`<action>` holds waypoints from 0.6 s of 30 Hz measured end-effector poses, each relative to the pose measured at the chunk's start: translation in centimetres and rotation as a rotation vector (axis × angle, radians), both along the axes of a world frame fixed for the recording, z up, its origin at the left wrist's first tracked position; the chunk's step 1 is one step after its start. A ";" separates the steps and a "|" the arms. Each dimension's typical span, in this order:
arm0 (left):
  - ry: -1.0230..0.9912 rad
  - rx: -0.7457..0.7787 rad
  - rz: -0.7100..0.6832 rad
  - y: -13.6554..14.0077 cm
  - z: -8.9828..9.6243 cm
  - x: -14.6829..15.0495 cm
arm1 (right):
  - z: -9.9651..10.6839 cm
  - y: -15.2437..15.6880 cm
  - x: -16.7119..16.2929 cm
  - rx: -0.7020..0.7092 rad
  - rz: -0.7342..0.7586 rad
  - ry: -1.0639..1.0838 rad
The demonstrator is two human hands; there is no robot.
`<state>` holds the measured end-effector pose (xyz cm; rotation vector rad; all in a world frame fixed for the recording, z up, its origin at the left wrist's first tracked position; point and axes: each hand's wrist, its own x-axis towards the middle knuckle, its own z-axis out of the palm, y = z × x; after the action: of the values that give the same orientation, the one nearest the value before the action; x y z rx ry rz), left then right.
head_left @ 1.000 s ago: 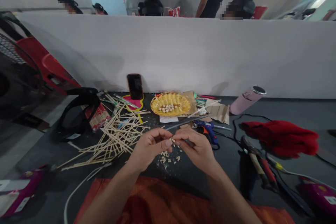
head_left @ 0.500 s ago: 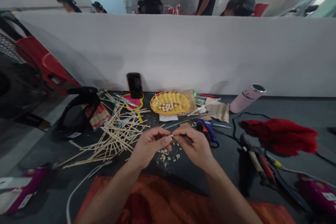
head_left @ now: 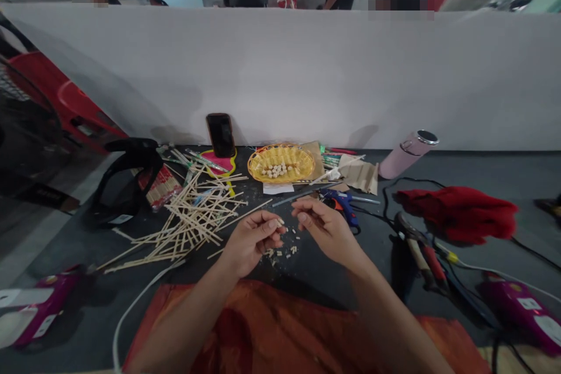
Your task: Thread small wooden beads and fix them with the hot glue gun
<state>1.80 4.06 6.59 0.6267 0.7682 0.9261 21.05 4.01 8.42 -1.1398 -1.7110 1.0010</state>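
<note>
My left hand pinches a small cut piece of wooden stick between thumb and fingertips. Just to its right, my right hand is apart from it, fingers loosely curled with a gap to the thumb and nothing visible in them. Several short stick pieces lie scattered on the dark table below the hands. Beyond, a yellow woven basket holds a cluster of small pale wooden pieces. A loose heap of long thin wooden sticks spreads left of my left hand.
A blue glue gun lies behind my right hand. Further right are a pink flask, a red cloth and pliers. A phone leans by the white partition. A black strap sits left.
My hands have come apart; the right one has released the small wooden piece, which stays in my left fingers. The whole view has shifted slightly.
</note>
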 end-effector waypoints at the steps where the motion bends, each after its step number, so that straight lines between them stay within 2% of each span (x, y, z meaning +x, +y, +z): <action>1: 0.001 -0.014 -0.003 -0.2 -0.3 0.0 | -0.2 -0.1 0.9 0.004 -0.031 -0.029; 3: 0.010 -0.046 -0.018 -0.7 -1.2 -0.1 | -0.7 -0.2 3.3 0.027 -0.144 -0.118; 5: 0.014 -0.093 -0.016 -1.3 -2.3 -0.2 | -1.7 0.0 6.5 0.074 -0.334 -0.232; 7: 0.027 -0.128 -0.025 -1.9 -3.5 -0.3 | -3.3 0.4 9.8 0.115 -0.532 -0.437; 9: 0.036 -0.139 -0.026 -2.5 -4.4 -0.3 | -5.3 1.0 12.5 0.114 -0.630 -0.649; 12: 0.050 -0.133 -0.031 -3.0 -5.3 -0.4 | -7.8 1.9 14.6 0.010 -0.630 -0.753; 15: 0.057 -0.104 -0.019 -3.1 -5.7 -0.5 | -9.2 2.9 14.6 -0.160 -0.607 -0.632; 18: 0.061 -0.062 -0.001 -2.9 -6.0 -0.5 | -9.5 3.9 13.9 -0.232 -0.572 -0.528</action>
<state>1.25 1.11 0.60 0.6028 0.8480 0.8827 34.92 7.96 -1.10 -2.0399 -1.5144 0.5703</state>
